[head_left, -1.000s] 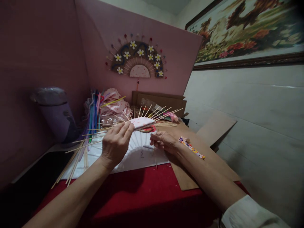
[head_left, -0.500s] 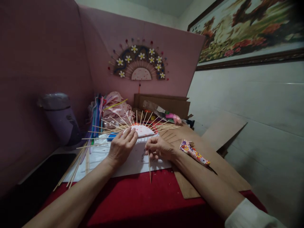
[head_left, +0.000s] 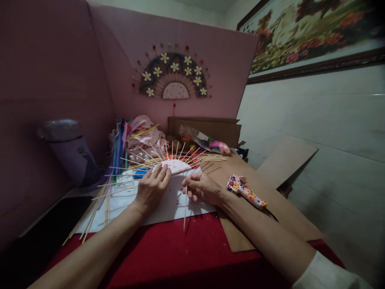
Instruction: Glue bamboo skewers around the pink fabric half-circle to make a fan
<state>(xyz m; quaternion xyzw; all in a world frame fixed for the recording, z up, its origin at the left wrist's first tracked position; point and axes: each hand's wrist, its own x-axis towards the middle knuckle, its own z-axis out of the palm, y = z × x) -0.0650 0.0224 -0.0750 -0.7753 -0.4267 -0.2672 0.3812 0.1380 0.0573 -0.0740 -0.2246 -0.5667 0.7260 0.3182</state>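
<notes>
My left hand (head_left: 153,184) grips the half-round fan base (head_left: 175,165), white with pink dots, its fingers over the left part of the base. The thumb is hidden. Thin wooden sticks (head_left: 122,174) radiate from the base to the left, back and right, some passing beneath my left hand. To the right, my right hand (head_left: 200,187) pinches one bamboo stick (head_left: 185,210) between thumb and fingers; its lower end points down over the red cloth. A white sheet (head_left: 168,204) lies under both hands. Beside my right forearm lies a flower-patterned glue gun (head_left: 246,192).
Loose sticks (head_left: 84,220) lie at the left. A purple tumbler (head_left: 72,156), pipe cleaners (head_left: 122,138) and crumpled pink fabric (head_left: 146,134) stand behind. Cardboard (head_left: 285,218) covers the right side over a red cloth (head_left: 156,257). A finished flowered fan (head_left: 176,90) hangs on the pink panel.
The fan base and my left hand have shifted slightly left. The stick in my right hand has swung, its lower end a little further left. The view has also moved slightly.
</notes>
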